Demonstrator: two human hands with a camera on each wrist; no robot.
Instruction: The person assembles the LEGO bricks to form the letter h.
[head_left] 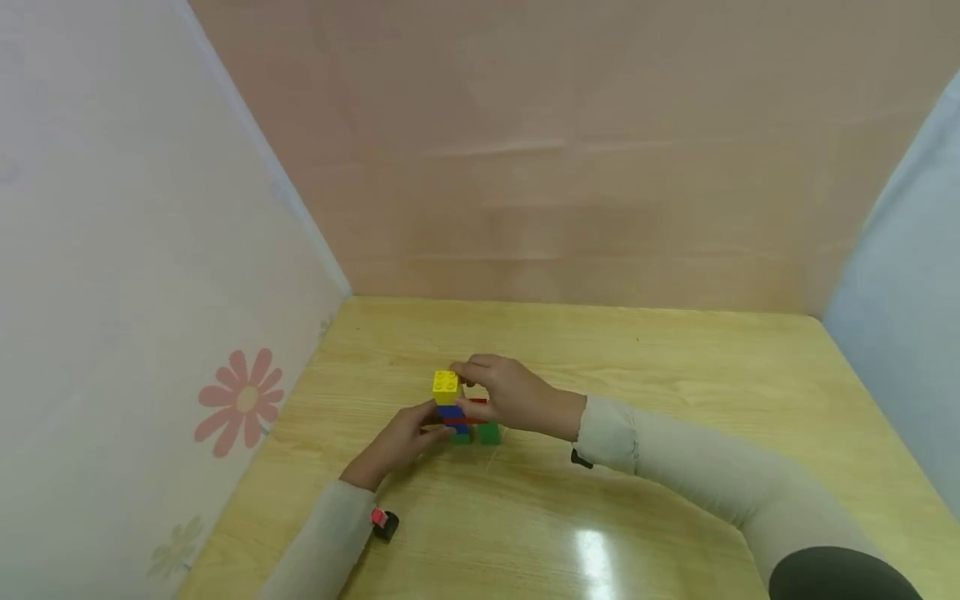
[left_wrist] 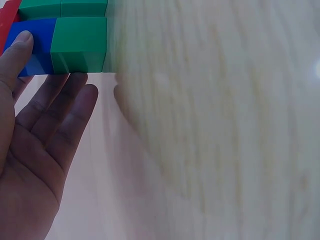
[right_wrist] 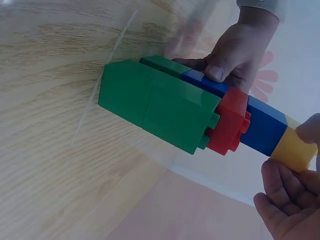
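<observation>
A stack of toy building bricks stands on the wooden table in the head view. Its yellow brick (head_left: 446, 392) is on top, above an upper blue brick (right_wrist: 268, 125) and a red brick (right_wrist: 230, 120). Beneath the red one are a lower blue brick (left_wrist: 37, 40) and a green brick (left_wrist: 80, 45) in one column. Green bricks (right_wrist: 155, 107) form the other column beside it. My left hand (head_left: 399, 443) pinches the lower blue brick between thumb and fingers. My right hand (head_left: 521, 396) grips the yellow brick from the right, thumb and fingertips at its sides.
The wooden table (head_left: 675, 367) runs back to a brown-pink backdrop (head_left: 562, 167). A pale panel with printed flowers (head_left: 240, 400) rises on the left, a bluish panel (head_left: 900, 292) on the right. A thin clear strip (right_wrist: 90, 100) lies by the stack's base.
</observation>
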